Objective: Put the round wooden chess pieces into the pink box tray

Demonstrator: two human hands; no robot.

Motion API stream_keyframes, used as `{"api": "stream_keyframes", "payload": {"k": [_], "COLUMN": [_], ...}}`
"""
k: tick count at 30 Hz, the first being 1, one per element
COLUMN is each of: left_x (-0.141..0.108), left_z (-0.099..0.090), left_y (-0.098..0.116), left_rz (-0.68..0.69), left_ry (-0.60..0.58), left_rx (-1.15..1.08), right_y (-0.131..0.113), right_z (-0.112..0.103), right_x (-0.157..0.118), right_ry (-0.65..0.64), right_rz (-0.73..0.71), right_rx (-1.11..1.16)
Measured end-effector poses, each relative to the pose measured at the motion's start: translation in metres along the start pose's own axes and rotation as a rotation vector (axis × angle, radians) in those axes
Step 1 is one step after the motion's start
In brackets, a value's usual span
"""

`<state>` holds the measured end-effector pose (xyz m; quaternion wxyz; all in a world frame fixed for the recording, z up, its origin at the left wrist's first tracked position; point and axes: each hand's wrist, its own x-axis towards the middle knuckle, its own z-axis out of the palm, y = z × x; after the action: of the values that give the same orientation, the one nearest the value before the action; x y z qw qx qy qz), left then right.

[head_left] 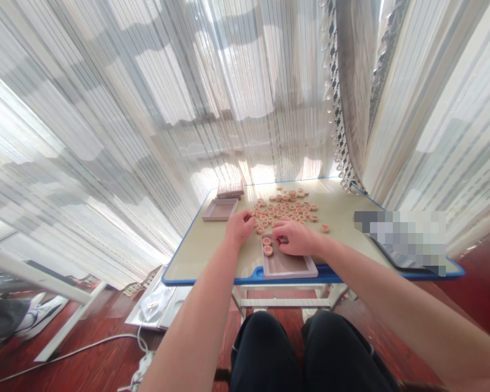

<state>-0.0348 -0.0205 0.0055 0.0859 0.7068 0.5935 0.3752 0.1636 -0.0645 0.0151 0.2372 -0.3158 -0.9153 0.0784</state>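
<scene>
The left hand [240, 224] curls beside scattered pieces [285, 208] and the right hand [294, 237] bends over a box [286, 265] holding two discs [268, 250], though I cannot tell if either grips anything

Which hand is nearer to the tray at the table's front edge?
Right. The right hand is over the front tray; the left hand is off its far left corner, beside the scattered pieces.

Just left of the fingers [278, 231] of the right hand [296, 237], two round pieces [267, 241] each bear one red character, seemingly 相 on both though blurred in this view, while marks on the scattered pieces [286, 207] beyond the fingers are too small to read
</scene>
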Motion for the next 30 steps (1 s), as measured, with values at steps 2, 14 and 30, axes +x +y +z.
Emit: {"api": "stream_keyframes", "payload": {"k": [2, 14, 30], "left_x": [0.001, 0.001, 0.004], "left_z": [0.000, 0.000, 0.000], "left_y": [0.000, -0.003, -0.002], "left_rz": [-0.006, -0.046, -0.099], "left_ry": [0.007, 0.034, 0.043], "left_rx": [0.009, 0.017, 0.009], "right_y": [0.004, 0.014, 0.027], "right_z": [0.001, 0.001, 0.002], "right_x": [0.001, 0.008, 0.015], "right_ry": [0.024, -0.033, 0.108], "right_rz": [0.015, 0.111, 0.093], "right_rx": [-0.004, 0.099, 0.092]}}
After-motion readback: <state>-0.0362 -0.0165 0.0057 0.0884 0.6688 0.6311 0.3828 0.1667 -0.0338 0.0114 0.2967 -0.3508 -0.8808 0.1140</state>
